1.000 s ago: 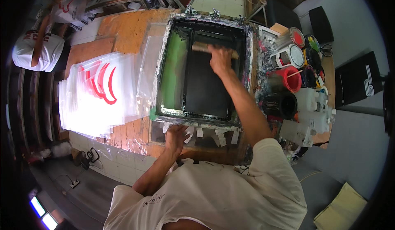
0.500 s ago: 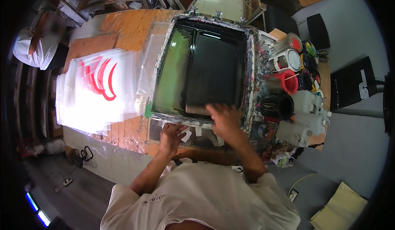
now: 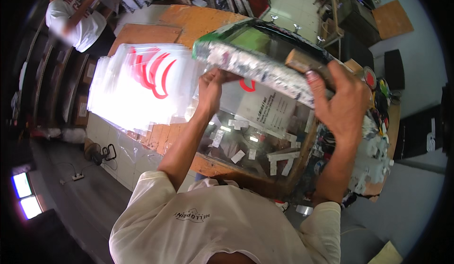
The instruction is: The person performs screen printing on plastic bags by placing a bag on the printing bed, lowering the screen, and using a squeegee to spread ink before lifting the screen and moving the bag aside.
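My right hand grips the near right part of a paint-crusted screen printing frame, thumb on its front side. The near edge of the frame is raised off the table. A squeegee with a wooden handle lies against the screen by my right fingers, its blade hidden. Below the frame, a clear plastic sheet with red print lies on the glass printing base. My left hand reaches under the raised edge at the sheet's left side, fingers closed; what they pinch is hidden.
A stack of clear plastic sheets with red curved prints lies left on the wooden table. White paper strips are stuck on the base. Ink cans and plastic jugs crowd the right. Another person stands far left.
The frame's near edge has come up, uncovering the base and printed sheet. My right hand has moved from the squeegee stroke to the frame's edge. My left hand has gone under the frame.
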Demonstrator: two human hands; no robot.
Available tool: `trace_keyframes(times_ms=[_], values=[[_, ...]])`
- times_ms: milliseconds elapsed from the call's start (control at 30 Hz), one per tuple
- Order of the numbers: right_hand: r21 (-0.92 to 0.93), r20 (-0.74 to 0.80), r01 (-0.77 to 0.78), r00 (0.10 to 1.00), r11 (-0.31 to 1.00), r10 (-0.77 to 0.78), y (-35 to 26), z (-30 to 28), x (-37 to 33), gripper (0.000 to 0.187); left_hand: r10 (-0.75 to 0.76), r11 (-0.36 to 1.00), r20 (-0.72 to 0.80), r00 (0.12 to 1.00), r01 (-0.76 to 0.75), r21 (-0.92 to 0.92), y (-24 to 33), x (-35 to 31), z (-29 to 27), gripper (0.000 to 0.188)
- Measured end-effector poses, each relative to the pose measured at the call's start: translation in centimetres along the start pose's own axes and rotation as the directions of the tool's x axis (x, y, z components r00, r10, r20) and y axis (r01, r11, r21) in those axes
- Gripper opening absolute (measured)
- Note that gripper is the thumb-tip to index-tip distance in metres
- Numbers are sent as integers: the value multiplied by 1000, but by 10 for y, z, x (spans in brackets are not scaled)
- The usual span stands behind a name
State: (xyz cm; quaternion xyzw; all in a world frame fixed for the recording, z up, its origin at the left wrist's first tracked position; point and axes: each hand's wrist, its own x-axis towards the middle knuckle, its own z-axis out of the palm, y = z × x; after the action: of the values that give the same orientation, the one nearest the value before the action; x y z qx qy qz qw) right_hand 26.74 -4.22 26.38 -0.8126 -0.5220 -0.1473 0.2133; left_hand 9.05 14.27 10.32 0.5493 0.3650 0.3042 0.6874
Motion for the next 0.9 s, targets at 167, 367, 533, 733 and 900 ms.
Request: trace_keyframes(times_ms=[167, 367, 533, 733, 900], values=[[49, 74, -43, 996, 998, 39, 9, -18, 59, 46, 203, 306, -355, 912, 285, 908, -135, 74, -72, 43], [-7, 68, -96, 993, 995, 96, 40, -41, 105, 50, 60, 689, 23, 998, -58, 723, -118, 98, -45, 21], [71, 129, -84, 989, 994, 74, 42, -45, 127, 54, 126, 726, -211, 969, 55, 685, -118, 121, -168, 29], [69, 134, -157, 980, 985, 147, 41, -42, 112, 51, 490, 349, -343, 802, 180, 919, -88, 109, -317, 26], [35, 154, -130, 980, 991, 123, 48, -32, 120, 43, 795, 281, -201, 572, -54, 958, -70, 83, -323, 41]])
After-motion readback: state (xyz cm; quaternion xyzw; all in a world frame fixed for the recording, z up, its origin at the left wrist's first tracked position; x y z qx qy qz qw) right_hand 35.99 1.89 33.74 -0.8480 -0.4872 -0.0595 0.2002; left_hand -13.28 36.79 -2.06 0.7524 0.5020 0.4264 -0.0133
